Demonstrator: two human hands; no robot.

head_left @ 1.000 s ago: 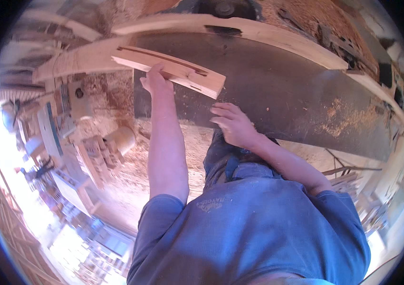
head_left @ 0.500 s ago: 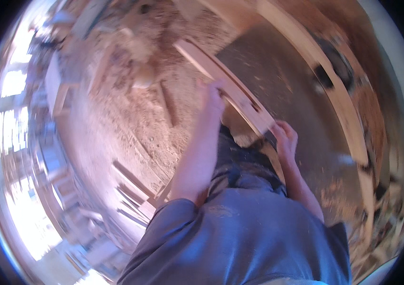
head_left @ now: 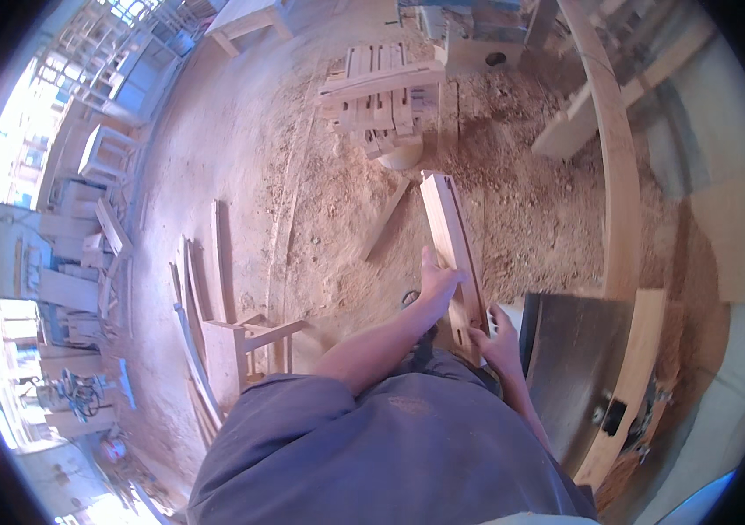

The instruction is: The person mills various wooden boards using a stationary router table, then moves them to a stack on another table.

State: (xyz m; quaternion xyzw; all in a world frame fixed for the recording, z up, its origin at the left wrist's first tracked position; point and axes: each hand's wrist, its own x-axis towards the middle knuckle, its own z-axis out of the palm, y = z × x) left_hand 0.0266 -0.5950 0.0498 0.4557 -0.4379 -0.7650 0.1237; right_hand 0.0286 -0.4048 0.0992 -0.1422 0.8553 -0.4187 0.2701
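Between my two hands is a squared wooden post (head_left: 444, 219) with a long groove down one face and a small slot close to its near end. It points away from my body, over the floor. My left hand (head_left: 439, 280) grips its left side around the middle, thumb along the wood. Nearer to me, my right hand (head_left: 499, 339) has its fingers closed on the right side of the post's near end. My palms and some fingertips are hidden.
Ahead, a pile of slotted wooden pieces (head_left: 381, 101) stands on the sawdust-covered floor (head_left: 320, 219). A loose batten (head_left: 386, 220) lies nearer. Long boards and a small wooden frame (head_left: 225, 350) are at left. A dark flat machine table (head_left: 574, 367) and a long beam (head_left: 622, 201) flank my right.
My body and view have turned left, away from the dark machine table, which now sits at lower right. The post stays in both hands and points more straight ahead.
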